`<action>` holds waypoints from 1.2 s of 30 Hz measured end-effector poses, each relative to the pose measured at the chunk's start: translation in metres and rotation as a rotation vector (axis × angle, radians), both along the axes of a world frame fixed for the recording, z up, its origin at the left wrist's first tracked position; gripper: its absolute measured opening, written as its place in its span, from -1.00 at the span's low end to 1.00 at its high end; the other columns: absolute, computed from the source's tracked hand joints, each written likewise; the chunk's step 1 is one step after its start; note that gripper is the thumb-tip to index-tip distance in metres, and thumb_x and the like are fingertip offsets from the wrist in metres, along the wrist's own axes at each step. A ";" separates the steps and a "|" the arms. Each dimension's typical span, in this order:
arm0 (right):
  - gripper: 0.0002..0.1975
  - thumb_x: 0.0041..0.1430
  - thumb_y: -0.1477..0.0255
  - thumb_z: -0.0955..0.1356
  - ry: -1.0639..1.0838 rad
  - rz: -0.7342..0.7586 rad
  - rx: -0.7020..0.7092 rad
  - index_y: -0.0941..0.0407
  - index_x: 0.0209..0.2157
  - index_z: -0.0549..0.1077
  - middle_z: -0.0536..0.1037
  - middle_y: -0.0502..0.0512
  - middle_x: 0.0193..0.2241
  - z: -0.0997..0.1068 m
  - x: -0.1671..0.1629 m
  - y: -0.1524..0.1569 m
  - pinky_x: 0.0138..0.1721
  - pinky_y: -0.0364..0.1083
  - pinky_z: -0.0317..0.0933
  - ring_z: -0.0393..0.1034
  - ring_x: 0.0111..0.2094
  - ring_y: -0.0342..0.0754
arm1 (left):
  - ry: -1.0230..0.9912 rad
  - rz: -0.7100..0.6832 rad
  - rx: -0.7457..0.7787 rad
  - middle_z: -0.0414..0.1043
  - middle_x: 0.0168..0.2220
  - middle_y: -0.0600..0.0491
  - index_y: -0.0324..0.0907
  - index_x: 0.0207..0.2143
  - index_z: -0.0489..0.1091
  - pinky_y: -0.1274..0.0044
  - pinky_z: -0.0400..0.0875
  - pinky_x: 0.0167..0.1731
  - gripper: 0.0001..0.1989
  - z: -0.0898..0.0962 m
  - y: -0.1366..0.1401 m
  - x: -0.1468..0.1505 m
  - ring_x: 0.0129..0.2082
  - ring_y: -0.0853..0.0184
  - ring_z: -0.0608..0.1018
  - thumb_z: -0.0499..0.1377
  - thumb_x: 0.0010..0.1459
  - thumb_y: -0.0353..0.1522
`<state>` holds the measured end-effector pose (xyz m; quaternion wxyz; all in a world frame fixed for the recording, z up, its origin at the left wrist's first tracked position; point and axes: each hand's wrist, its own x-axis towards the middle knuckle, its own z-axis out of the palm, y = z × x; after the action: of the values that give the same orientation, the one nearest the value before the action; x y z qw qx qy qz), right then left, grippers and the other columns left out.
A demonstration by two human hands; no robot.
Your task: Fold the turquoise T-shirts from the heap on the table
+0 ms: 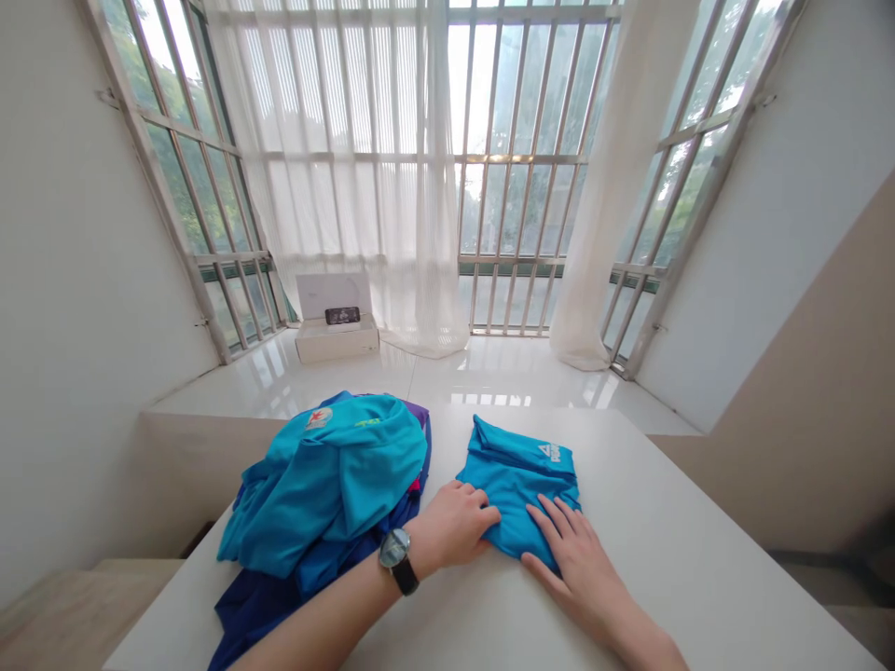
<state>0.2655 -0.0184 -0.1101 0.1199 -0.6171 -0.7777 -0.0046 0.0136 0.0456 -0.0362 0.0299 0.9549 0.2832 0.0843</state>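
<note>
A folded turquoise-blue garment (521,485) with a white logo lies on the white table in front of me; its folded-over upper edge forms a loose band. At its left edge is my left hand (454,527), fingers curled in and closed on the fabric, a watch (397,559) on the wrist. My right hand (577,564) rests on the lower right part of the garment, fingers stretched and spread. To the left sits a loose heap of clothes (342,475), turquoise on top, with dark blue, purple and a bit of red beneath.
The white table (671,578) extends toward a glossy window sill (426,373). On the sill stand a white box (337,343) and a phone-like device (342,316). Behind are sheer curtains (412,186) and barred windows. Walls rise on both sides.
</note>
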 end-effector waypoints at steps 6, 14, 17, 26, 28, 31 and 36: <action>-0.26 0.24 -0.10 0.20 0.042 0.073 -0.056 0.05 0.29 0.27 0.23 0.21 0.33 0.027 -0.004 0.054 0.32 0.30 -0.02 0.04 0.35 0.23 | -0.077 0.100 -0.004 0.55 -0.09 -0.07 -0.12 -0.01 0.45 0.31 0.41 -0.05 -0.74 -0.006 0.024 0.002 -0.09 0.11 0.56 0.17 0.26 -0.32; -0.35 0.13 -0.01 0.36 0.086 0.151 0.128 0.02 0.18 0.39 0.36 0.20 0.25 0.014 0.003 0.055 0.28 0.35 0.02 0.12 0.31 0.29 | -0.116 0.132 0.026 0.55 -0.08 -0.08 -0.18 -0.09 0.46 0.30 0.42 -0.03 -0.78 -0.017 0.026 0.000 -0.09 0.11 0.54 0.21 0.25 -0.30; -0.41 0.13 0.10 0.40 0.116 0.184 0.168 0.04 0.15 0.41 0.43 0.20 0.20 0.017 -0.001 0.053 0.25 0.26 0.14 0.22 0.25 0.25 | -0.081 0.161 0.022 0.56 -0.16 -0.08 -0.19 -0.18 0.47 0.33 0.43 -0.10 -0.88 -0.015 0.026 0.003 -0.15 0.13 0.56 0.15 0.26 -0.42; -0.64 0.08 0.47 0.31 0.292 0.115 0.150 0.01 -0.06 0.50 0.61 0.12 -0.05 0.019 0.021 0.048 -0.01 0.09 0.39 0.50 -0.04 0.12 | -0.175 0.352 -0.054 0.55 -0.35 0.00 -0.16 -0.22 0.43 0.51 0.33 -0.44 -0.83 -0.013 0.029 -0.005 -0.39 0.23 0.57 0.05 0.32 -0.33; -0.68 0.12 0.42 0.30 0.384 0.086 0.098 0.01 -0.07 0.50 0.63 0.10 -0.11 0.022 0.025 0.046 -0.09 0.04 0.41 0.53 -0.12 0.08 | -0.206 0.380 -0.087 0.55 -0.39 0.02 -0.14 -0.18 0.43 0.54 0.27 -0.50 -0.76 -0.012 0.031 -0.010 -0.43 0.25 0.56 0.02 0.36 -0.23; -0.74 0.24 0.26 0.29 0.518 0.061 0.018 0.03 -0.11 0.49 0.64 0.07 -0.24 0.028 0.026 0.045 -0.19 -0.02 0.39 0.52 -0.27 0.02 | -0.282 0.322 -0.223 0.57 -0.31 0.04 -0.08 -0.11 0.45 0.55 0.28 -0.46 -0.63 -0.008 0.032 -0.018 -0.35 0.23 0.58 0.18 0.21 -0.03; -0.68 0.25 0.09 0.29 0.648 0.024 -0.029 0.02 -0.22 0.49 0.60 -0.02 -0.41 0.034 0.024 0.047 -0.33 -0.09 0.32 0.43 -0.41 -0.05 | -0.335 0.228 -0.361 0.56 -0.29 0.05 -0.10 -0.17 0.48 0.56 0.30 -0.44 -0.67 0.001 0.035 -0.027 -0.34 0.24 0.55 0.32 0.02 -0.18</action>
<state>0.2896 0.0289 -0.0762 0.3526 -0.5788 -0.7062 0.2047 -0.0138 0.0805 -0.0355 0.2364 0.8687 0.3907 0.1919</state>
